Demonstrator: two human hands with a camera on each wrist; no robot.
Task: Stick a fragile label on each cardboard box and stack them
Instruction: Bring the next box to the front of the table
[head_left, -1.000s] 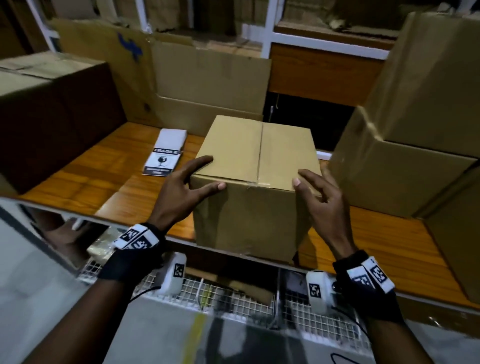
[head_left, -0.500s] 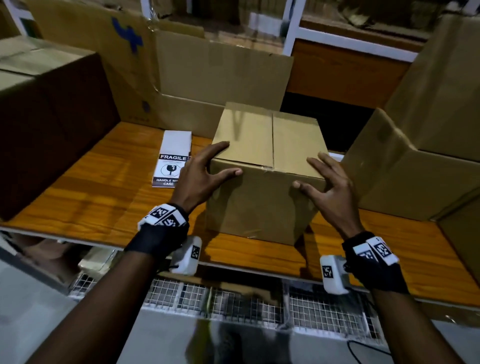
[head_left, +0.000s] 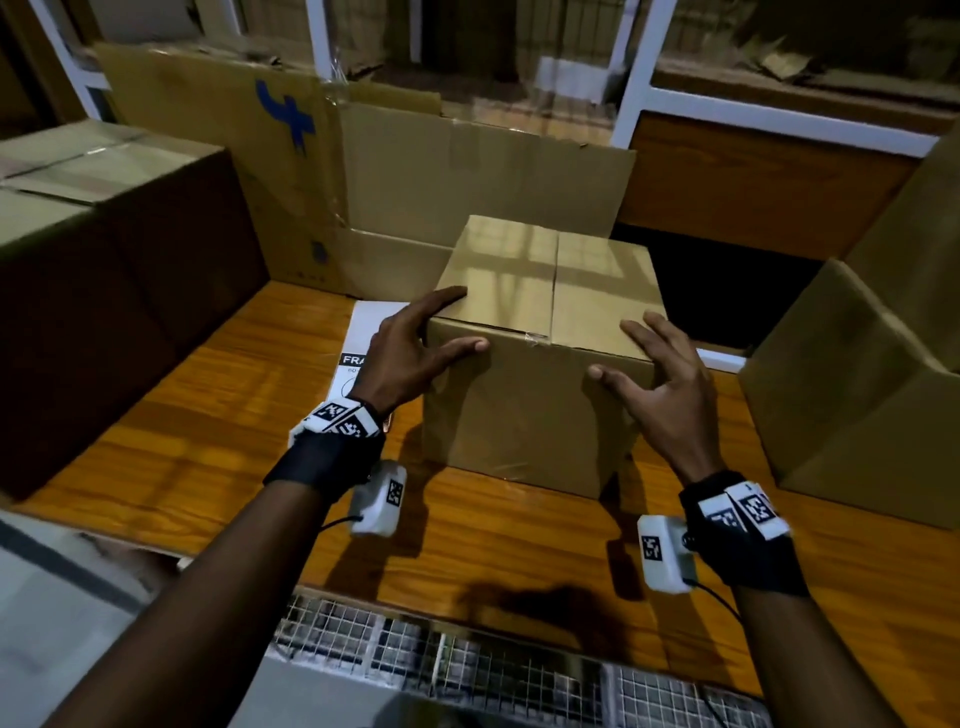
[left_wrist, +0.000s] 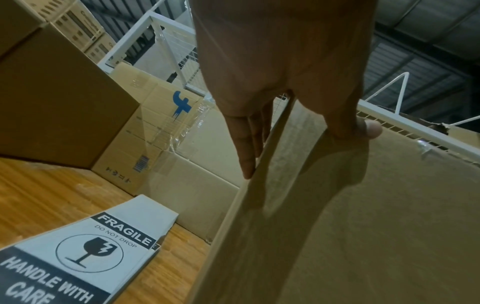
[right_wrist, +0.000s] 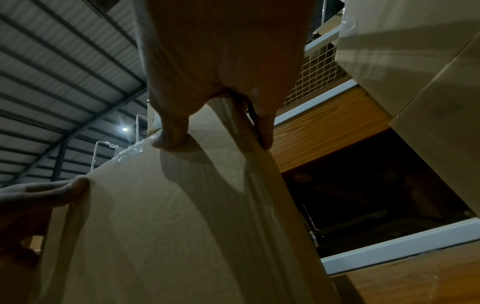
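From the head view we see the cardboard box (head_left: 540, 358) standing on the wooden counter (head_left: 182, 447), set back from its front edge. Our left hand (head_left: 410, 353) and right hand (head_left: 670, 395) clasp its near top corners, fingers spread and straight, thumbs on the front face, likely to square it up for labelling. The stack of fragile labels (head_left: 358, 358) lies just left of the box, within easy reach. Bigger cartons (head_left: 104, 270) crowd the counter's left and right ends.

The left wrist view shows flat fingers (left_wrist: 246, 148) along the box's side, with the labels near the counter's front.

The right wrist view shows the thumb (right_wrist: 168, 133) pressing the front face, under a corrugated roof (right_wrist: 59, 67).
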